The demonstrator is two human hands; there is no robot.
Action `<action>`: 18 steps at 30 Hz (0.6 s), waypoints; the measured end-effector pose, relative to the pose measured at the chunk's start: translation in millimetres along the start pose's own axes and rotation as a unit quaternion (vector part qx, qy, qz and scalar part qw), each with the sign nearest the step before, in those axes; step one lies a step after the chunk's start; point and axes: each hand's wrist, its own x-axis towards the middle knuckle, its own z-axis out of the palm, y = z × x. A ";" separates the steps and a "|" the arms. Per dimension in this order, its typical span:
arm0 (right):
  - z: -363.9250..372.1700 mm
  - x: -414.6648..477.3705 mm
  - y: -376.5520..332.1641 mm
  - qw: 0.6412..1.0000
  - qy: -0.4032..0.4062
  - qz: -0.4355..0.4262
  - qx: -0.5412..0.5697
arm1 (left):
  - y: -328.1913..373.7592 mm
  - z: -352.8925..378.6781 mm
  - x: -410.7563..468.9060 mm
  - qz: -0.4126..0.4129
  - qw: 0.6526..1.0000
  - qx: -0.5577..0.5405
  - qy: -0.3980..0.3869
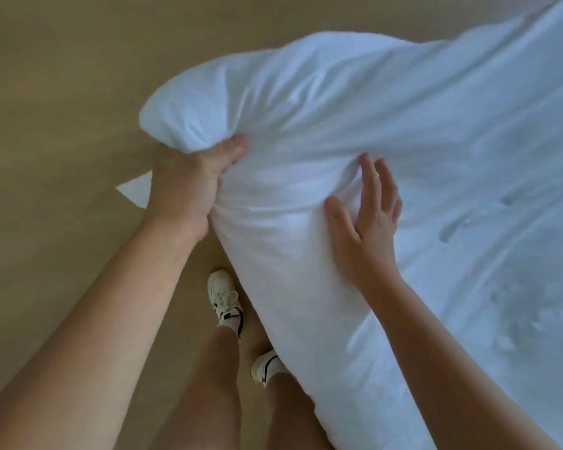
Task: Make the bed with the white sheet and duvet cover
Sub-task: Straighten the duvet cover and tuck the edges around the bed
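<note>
The left hand [189, 186] is clutching the bunched, padded corner of the white duvet cover [403, 141], which is spreading away rightward and draping beside the legs. The right hand [371, 219] is lying straight-fingered against the fabric, its grip wide and holding nothing. With one fist carrying the corner, it is probably risking a slip. Bare floor [46, 92] is opening leftward, though the shoes [223, 297] are standing near the drape, inviting a trodden hem.

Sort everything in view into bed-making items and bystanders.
In the job: white duvet, left hand gripping its bunched corner, right hand open against it.
Just there: white sneakers, tan floor.
</note>
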 end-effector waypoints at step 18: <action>-0.1 58.4 6.5 0.993 -0.006 0.101 0.067 | 30.3 128.4 151.9 0.034 0.856 0.465 -0.224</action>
